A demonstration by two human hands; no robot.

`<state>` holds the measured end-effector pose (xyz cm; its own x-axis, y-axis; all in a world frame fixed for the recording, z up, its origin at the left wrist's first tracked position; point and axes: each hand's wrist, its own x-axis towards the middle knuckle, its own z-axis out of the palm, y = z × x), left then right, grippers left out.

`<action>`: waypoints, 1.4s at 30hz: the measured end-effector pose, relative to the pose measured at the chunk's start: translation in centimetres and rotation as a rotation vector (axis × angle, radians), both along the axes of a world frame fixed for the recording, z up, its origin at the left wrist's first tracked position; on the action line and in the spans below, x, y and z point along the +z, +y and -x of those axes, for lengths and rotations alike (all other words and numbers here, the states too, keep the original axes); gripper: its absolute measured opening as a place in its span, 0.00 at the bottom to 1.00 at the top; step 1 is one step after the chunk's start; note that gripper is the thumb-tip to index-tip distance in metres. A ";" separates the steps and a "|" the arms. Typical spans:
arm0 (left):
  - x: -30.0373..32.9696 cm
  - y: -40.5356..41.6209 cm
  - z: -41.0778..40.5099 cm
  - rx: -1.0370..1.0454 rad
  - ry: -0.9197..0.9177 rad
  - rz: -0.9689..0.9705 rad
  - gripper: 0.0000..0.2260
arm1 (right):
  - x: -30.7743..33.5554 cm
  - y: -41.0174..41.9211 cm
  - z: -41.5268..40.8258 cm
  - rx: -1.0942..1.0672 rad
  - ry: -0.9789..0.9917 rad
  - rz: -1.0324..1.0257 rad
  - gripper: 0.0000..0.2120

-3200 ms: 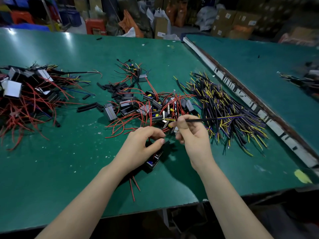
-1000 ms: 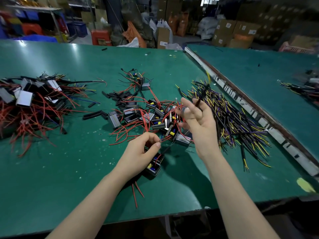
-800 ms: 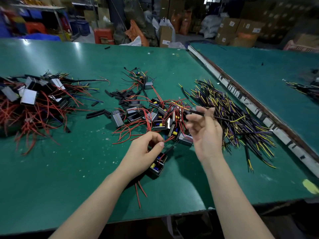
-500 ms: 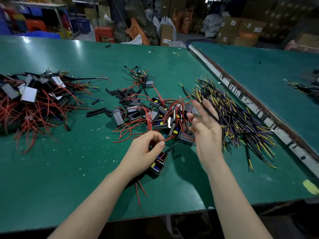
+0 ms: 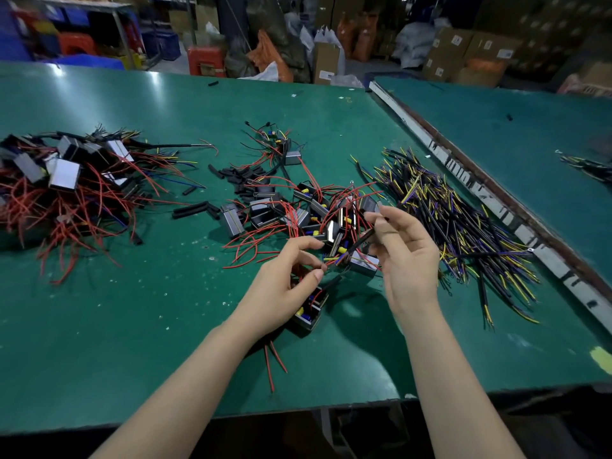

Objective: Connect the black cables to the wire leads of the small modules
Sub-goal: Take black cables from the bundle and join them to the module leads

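Note:
My left hand (image 5: 285, 286) pinches the wire leads of a small black module (image 5: 308, 315) that rests on the green table just under its fingers. My right hand (image 5: 404, 256) holds a black cable (image 5: 361, 240) between thumb and fingers, its lower end pointing toward my left fingertips. Behind both hands lies a heap of small modules with red leads (image 5: 298, 213). To the right of my right hand spreads a pile of black cables with yellow and purple ends (image 5: 463, 220).
A second heap of modules with red wires (image 5: 66, 187) lies at the far left. Short black sleeve pieces (image 5: 195, 208) are scattered between the heaps. A metal-edged gap (image 5: 490, 200) separates this table from the adjacent one at right. Boxes and crates stand behind.
My right hand lifted a black cable out of the right-hand pile and brought it down toward my left fingertips. My left hand has kept its hold on the module's leads.

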<state>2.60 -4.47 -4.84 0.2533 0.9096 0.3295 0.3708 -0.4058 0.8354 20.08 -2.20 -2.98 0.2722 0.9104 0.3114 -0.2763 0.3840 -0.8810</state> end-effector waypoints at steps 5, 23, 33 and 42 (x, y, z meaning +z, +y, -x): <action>0.0 0.1 0.0 -0.021 -0.006 0.019 0.17 | -0.1 -0.7 0.5 -0.029 -0.028 -0.093 0.14; 0.1 0.2 0.0 -0.045 -0.121 0.062 0.08 | 0.0 -1.6 0.0 -0.027 0.030 -0.061 0.16; -0.2 0.4 0.0 0.006 -0.124 0.090 0.06 | -0.7 -1.6 0.2 0.026 -0.114 -0.118 0.14; -0.2 0.2 0.0 0.048 -0.067 -0.080 0.03 | -1.6 -1.5 0.9 0.077 -0.427 -0.018 0.30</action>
